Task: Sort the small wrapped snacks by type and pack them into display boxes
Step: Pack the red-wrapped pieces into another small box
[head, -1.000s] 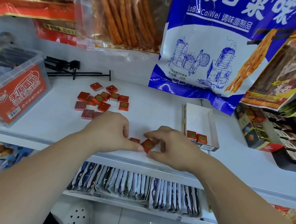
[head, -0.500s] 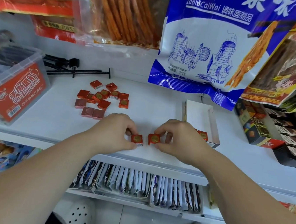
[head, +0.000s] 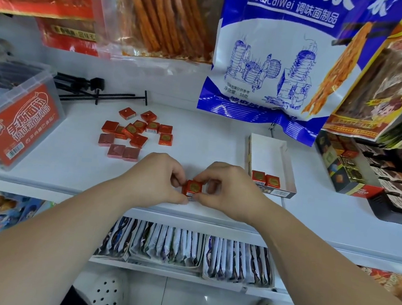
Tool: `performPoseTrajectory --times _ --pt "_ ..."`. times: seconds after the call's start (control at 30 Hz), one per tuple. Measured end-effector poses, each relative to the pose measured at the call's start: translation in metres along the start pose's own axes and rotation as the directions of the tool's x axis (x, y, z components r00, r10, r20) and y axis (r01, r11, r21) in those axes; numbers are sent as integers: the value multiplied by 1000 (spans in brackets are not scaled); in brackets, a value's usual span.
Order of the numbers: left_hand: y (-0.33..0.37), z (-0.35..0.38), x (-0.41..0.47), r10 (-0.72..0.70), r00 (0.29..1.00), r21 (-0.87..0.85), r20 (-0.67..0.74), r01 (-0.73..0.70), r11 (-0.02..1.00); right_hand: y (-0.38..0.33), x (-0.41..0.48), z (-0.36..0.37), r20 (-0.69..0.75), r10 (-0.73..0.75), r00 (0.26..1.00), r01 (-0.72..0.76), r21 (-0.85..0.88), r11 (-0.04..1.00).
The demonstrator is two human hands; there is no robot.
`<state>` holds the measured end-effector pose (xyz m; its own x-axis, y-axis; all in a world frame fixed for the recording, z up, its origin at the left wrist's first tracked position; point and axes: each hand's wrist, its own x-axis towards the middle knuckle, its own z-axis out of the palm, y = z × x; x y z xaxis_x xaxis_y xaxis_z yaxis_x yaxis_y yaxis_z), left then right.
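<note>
while both sets of fingers are curled onto one red square snack (head: 192, 187) just below frame centre, left hand (head: 157, 180) pinches it from the left and right hand (head: 228, 190) from the right; thumbs on the near edge, forefingers on the far edge; gold round print faces up; a white barcode strip shows under the near edge, so there may be a second piece stacked beneath, can't tell; can't tell either whether the piece rests on the shelf (head: 209, 133) or is just off it.

outward: display box (head: 266, 154), white, open-topped, sits right of centre, just beside the right hand; two packed pieces (head: 265, 179) lie side by side at its near end, rest of the box bare; loose pile (head: 134, 135) of the same red squares lies left of centre, some print-up, some flipped or tilted; clear tub (head: 20, 113) with a red label at left edge; black rods (head: 97, 91) behind the pile; blue bag (head: 266, 60) hangs at upper centre; dark boxes (head: 356, 173) at right edge.

step, my read: squaring up and orienting a piece before packing; early in the job, most stock is unsorted.

next move calls for: one hand, likely the right, takes the piece alone; carry right over the box wall; set it print-up, flush behind the two packed pieces; keep row alignment; the other hand is then free to fetch from the pile.
</note>
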<state>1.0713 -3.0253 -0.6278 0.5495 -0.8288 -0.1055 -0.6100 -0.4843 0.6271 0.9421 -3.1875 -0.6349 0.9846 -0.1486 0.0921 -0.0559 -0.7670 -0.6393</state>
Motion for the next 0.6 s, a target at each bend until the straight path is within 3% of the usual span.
performPoseTrajectory --times 0.13,0.27,0.47,0.6 --pt "7 -1 1 -40 999 -196 -20 36 980 0 -3 -7 -25 39 999 -36 104 994" --pt "25 -2 2 -24 1000 -515 -17 12 857 0 -10 -29 -100 91 991 -59 288 956" --pt "55 15 17 46 991 -601 -122 -111 792 0 -32 -69 -174 84 981 -38 251 967" --pt "82 32 27 30 993 -635 -111 -94 767 13 -47 -93 -214 109 971 -62 216 974"
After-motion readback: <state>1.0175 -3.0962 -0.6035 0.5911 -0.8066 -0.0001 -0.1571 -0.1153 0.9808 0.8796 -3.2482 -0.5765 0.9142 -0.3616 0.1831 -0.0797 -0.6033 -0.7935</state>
